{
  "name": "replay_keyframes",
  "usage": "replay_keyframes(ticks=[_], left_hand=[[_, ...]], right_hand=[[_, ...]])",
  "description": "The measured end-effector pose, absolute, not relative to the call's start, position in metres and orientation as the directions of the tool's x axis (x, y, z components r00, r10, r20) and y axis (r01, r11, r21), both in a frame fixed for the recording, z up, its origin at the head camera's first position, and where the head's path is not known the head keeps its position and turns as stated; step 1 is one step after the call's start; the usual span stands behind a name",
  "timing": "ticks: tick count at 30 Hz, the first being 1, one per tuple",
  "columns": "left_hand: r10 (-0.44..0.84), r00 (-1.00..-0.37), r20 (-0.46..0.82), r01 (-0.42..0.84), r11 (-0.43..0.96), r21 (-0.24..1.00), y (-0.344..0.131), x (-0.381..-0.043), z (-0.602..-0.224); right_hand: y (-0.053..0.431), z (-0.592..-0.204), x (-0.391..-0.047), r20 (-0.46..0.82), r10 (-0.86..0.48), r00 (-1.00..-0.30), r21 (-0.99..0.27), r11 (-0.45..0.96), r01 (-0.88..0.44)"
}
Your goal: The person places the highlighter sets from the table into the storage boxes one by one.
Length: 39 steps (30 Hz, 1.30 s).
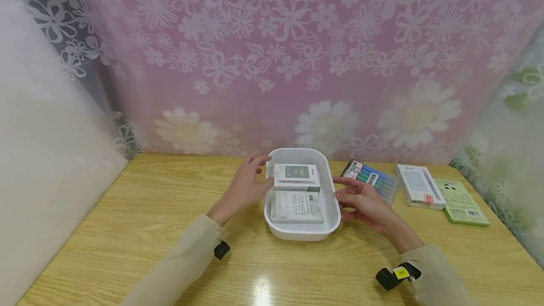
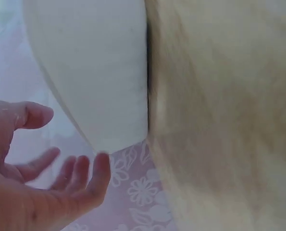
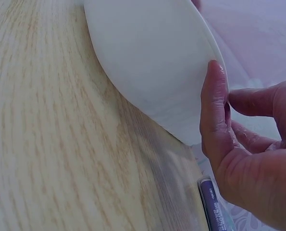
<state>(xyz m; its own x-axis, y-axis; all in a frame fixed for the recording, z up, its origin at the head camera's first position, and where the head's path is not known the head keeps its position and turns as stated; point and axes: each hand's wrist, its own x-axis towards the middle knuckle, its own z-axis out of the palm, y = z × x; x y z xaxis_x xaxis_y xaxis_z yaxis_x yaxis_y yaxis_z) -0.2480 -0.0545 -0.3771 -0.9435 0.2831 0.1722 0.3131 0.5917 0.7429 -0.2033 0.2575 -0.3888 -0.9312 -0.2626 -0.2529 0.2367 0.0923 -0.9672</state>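
A white plastic basin [image 1: 301, 235] stands on the table between the two hands. Inside it lie a white box with a green panel [image 1: 296, 174] and, nearer the front, a flat whitish box with printed text [image 1: 296, 207]. My left hand [image 1: 250, 183] is beside the left rim, fingers spread and loosely bent, fingertips close to the edge; the left wrist view shows them by the outer wall [image 2: 94, 72]. At the right side, my right hand [image 1: 365, 202] touches the basin, with a finger [image 3: 214, 96] lying along its outer wall and the thumb at the rim.
Right of the basin lie a clear pack of coloured pens [image 1: 384, 185], a white box with a red sticker [image 1: 420, 185] and a green packet [image 1: 463, 204]. A floral curtain [image 1: 272, 84] hangs behind the wooden table [image 1: 170, 202].
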Motion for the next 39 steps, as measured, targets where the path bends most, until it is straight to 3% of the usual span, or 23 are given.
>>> replay_keyframes(ticks=[3, 7, 11, 15, 21, 39], left_hand=[[0.25, -0.967, 0.054, 0.168, 0.462, 0.871, -0.061, -0.245, -0.382], [0.309, -0.945, -0.111, -0.032, 0.25, 0.968, -0.067, -0.243, -0.388], [0.366, -0.905, -0.219, -0.188, 0.118, 0.975, -0.07, -0.245, -0.393], [0.404, -0.875, -0.267, -0.265, 0.063, 0.962, -0.074, -0.25, -0.397], [0.452, -0.851, -0.266, -0.309, -0.024, 0.951, -0.076, -0.256, -0.397], [0.437, -0.859, -0.266, -0.331, -0.08, 0.94, -0.074, -0.257, -0.403]], right_hand=[[0.258, -0.389, -0.202, -0.255, -0.265, -0.93, -0.967, 0.089, 0.24], [0.258, -0.389, -0.202, -0.255, -0.266, -0.93, -0.967, 0.081, 0.242], [0.259, -0.39, -0.202, -0.251, -0.271, -0.929, -0.968, 0.076, 0.24], [0.259, -0.39, -0.203, -0.249, -0.276, -0.928, -0.968, 0.069, 0.24], [0.259, -0.39, -0.202, -0.236, -0.283, -0.93, -0.971, 0.044, 0.233], [0.258, -0.391, -0.201, -0.243, -0.279, -0.929, -0.97, 0.067, 0.234]])
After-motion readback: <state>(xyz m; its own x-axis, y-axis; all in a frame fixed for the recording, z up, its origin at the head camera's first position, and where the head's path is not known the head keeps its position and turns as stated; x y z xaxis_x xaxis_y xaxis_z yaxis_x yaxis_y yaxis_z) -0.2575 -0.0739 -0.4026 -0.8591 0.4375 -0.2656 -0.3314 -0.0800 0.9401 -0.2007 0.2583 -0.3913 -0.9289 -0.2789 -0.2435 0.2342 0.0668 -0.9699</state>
